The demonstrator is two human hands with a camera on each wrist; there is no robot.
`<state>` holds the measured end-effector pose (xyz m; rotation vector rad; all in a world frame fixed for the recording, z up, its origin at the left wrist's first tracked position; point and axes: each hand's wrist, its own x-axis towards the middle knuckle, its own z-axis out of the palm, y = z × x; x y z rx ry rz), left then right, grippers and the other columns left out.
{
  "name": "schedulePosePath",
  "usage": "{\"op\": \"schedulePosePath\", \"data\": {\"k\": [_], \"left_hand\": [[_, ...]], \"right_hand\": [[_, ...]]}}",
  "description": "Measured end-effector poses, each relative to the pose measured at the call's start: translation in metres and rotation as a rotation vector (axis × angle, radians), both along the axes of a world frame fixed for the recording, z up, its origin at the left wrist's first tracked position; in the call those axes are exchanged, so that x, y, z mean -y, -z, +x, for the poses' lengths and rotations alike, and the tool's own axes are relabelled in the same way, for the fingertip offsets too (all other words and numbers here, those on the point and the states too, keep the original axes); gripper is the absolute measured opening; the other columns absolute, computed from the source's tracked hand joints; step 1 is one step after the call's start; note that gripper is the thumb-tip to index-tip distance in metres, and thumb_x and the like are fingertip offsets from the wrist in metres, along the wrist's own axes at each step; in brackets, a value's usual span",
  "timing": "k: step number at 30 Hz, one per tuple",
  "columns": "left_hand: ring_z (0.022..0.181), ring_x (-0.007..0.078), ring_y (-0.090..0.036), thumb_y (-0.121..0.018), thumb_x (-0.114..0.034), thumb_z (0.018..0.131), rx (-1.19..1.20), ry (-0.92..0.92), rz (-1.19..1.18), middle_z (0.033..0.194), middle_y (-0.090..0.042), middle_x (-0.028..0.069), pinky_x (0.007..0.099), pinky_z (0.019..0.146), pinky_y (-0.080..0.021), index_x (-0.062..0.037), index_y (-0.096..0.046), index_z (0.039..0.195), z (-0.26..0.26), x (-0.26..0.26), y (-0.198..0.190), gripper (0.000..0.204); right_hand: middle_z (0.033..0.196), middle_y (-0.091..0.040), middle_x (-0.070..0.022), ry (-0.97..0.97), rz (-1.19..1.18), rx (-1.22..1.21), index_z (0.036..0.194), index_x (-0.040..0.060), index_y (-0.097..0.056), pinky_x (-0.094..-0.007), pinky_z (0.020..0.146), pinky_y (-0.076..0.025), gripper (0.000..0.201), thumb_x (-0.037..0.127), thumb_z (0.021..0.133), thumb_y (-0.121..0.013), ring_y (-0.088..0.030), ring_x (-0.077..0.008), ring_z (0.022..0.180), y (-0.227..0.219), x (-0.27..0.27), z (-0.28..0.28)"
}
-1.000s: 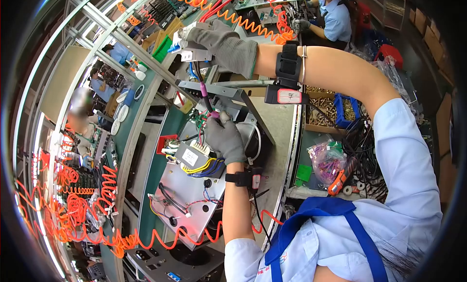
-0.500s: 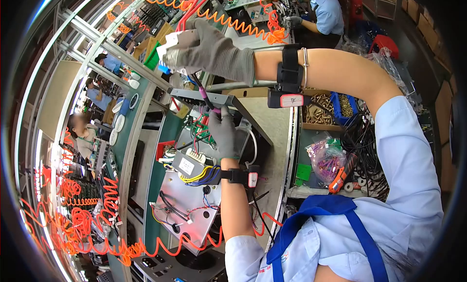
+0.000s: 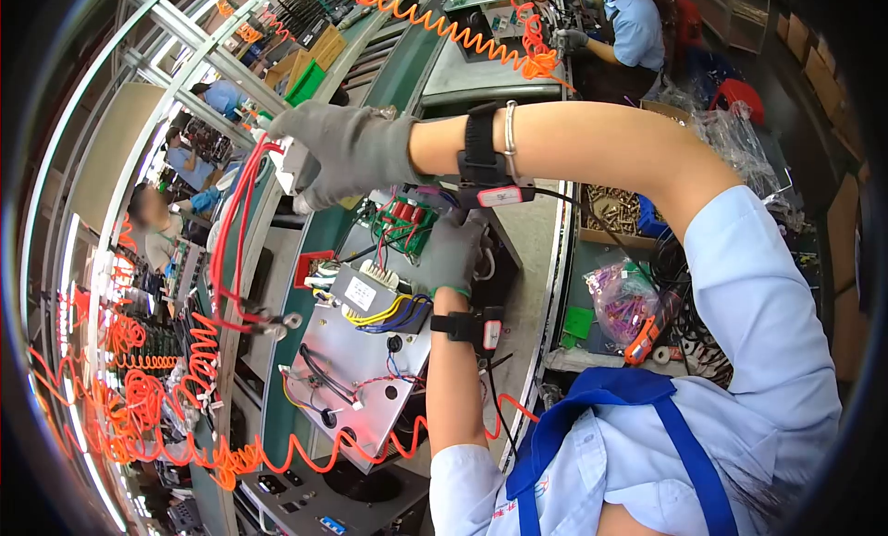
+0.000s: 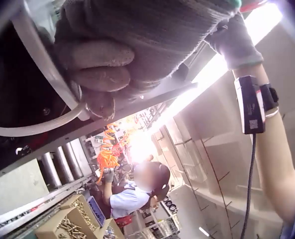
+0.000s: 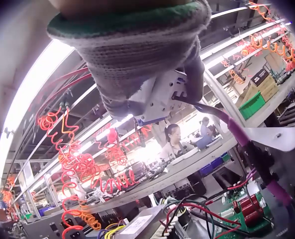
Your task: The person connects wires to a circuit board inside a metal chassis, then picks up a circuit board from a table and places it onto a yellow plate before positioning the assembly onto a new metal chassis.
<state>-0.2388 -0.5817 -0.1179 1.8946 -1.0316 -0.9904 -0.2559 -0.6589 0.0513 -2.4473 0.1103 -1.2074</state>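
Raised at upper left in the head view, my gloved right hand point(image 3: 347, 152) grips a white circuit breaker point(image 3: 289, 166). Red wires point(image 3: 242, 198) with metal lugs hang from it. In the right wrist view a purple-sleeved cable point(image 5: 239, 132) runs from the breaker point(image 5: 160, 99) down toward the chassis panel. My gloved left hand point(image 3: 450, 247) stays low beside the chassis point(image 3: 356, 365), near the cable's lower end. Its fingers point(image 4: 100, 55) are curled in the left wrist view; their contact with the cable is hidden.
A labelled transformer point(image 3: 363, 293) and a green circuit board point(image 3: 407, 229) sit on the chassis. An orange coiled hose point(image 3: 314, 462) crosses in front. Beside me are a box of brass screws point(image 3: 615, 210), a bag of purple parts point(image 3: 615, 305) and an orange-handled tool point(image 3: 641, 340).
My right hand has moved left and down with the breaker, turning it over. The red wires have swung down to hang at its left. My left hand has shifted slightly right.
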Motion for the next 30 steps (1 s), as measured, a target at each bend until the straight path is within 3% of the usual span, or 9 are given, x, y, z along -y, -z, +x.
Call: {"op": "schedulePosePath", "data": {"k": [3,6,11,14,17,22,24,25,30], "left_hand": [[0.049,0.0082,-0.051,-0.064,-0.012,0.085,0.082,-0.314,-0.359,0.077,-0.067,0.0071,0.0268,0.043,-0.037,-0.0029,-0.065,0.102,0.033,0.028,0.072,0.019],[0.041,0.0069,-0.045,-0.070,-0.022,0.086,-0.091,-0.209,-0.344,0.059,-0.055,-0.0006,0.0229,0.037,-0.029,-0.0067,-0.060,0.083,0.004,0.001,0.010,0.018],[0.045,0.0023,-0.048,-0.066,-0.011,0.084,-0.401,-0.064,-0.225,0.065,-0.060,0.0007,0.0180,0.038,-0.030,-0.0016,-0.064,0.095,0.010,-0.009,-0.010,0.014],[0.045,0.0049,-0.049,-0.066,-0.015,0.085,-0.302,-0.003,-0.119,0.063,-0.060,0.0016,0.0208,0.038,-0.032,-0.0013,-0.065,0.091,0.016,-0.004,-0.002,0.015],[0.044,0.0089,-0.050,-0.066,-0.020,0.084,-0.139,0.024,-0.152,0.061,-0.060,0.0028,0.0245,0.039,-0.035,-0.0016,-0.066,0.084,0.016,0.007,0.016,0.018],[0.045,0.0107,-0.049,-0.059,-0.011,0.083,-0.107,-0.096,-0.134,0.068,-0.061,0.0040,0.0251,0.041,-0.035,-0.0017,-0.066,0.087,0.000,-0.003,0.012,0.013],[0.051,0.0111,-0.054,-0.061,-0.008,0.084,-0.148,-0.267,-0.432,0.076,-0.064,0.0066,0.0259,0.044,-0.040,0.0012,-0.065,0.099,0.000,-0.006,0.027,0.018],[0.068,0.0131,-0.062,-0.063,-0.007,0.086,-0.373,-0.183,-0.434,0.092,-0.066,0.0102,0.0259,0.055,-0.048,0.0042,-0.059,0.112,0.017,-0.007,0.047,0.029],[0.094,0.0166,-0.063,-0.061,-0.008,0.089,-0.300,-0.308,-0.686,0.112,-0.063,0.0111,0.0250,0.074,-0.052,0.0038,-0.054,0.119,0.001,-0.040,0.028,0.033]], "right_hand": [[0.092,-0.069,-0.0145,-0.043,0.235,-0.198,0.133,0.0003,-0.046,-0.0335,0.077,-0.055,0.085,0.022,0.062,-0.085,-0.069,-0.0238,0.087,-0.010,-0.004,0.012],[0.100,-0.067,-0.0168,0.000,0.247,-0.206,0.132,-0.0001,-0.047,-0.0341,0.082,-0.054,0.085,0.026,0.061,-0.086,-0.067,-0.0265,0.095,-0.007,-0.006,0.017],[0.113,-0.061,-0.0203,-0.080,0.192,-0.125,0.131,0.0007,-0.047,-0.0361,0.091,-0.050,0.087,0.033,0.061,-0.086,-0.062,-0.0312,0.105,0.011,0.005,0.014],[0.110,-0.062,-0.0185,-0.115,0.173,-0.112,0.131,0.0013,-0.046,-0.0356,0.091,-0.050,0.087,0.032,0.061,-0.086,-0.063,-0.0300,0.102,0.024,0.006,0.014],[0.097,-0.066,-0.0134,-0.126,0.444,-0.205,0.128,0.0011,-0.048,-0.0319,0.086,-0.052,0.080,0.024,0.061,-0.086,-0.066,-0.0249,0.093,0.038,-0.001,0.005],[0.106,-0.064,-0.0171,0.041,0.269,-0.235,0.124,0.0014,-0.051,-0.0349,0.089,-0.050,0.074,0.027,0.062,-0.084,-0.064,-0.0293,0.100,0.062,-0.007,-0.009],[0.114,-0.061,-0.0198,0.070,0.198,-0.323,0.125,0.0014,-0.050,-0.0369,0.092,-0.048,0.076,0.029,0.063,-0.083,-0.061,-0.0319,0.107,0.068,-0.015,-0.013],[0.114,-0.061,-0.0198,0.061,0.196,-0.331,0.125,0.0014,-0.050,-0.0369,0.092,-0.048,0.076,0.029,0.063,-0.083,-0.061,-0.0319,0.107,0.074,-0.019,-0.016],[0.114,-0.061,-0.0211,0.071,0.368,-0.245,0.134,0.0019,-0.043,-0.0373,0.096,-0.046,0.078,0.029,0.069,-0.078,-0.059,-0.0336,0.111,0.100,-0.029,-0.042]]}}
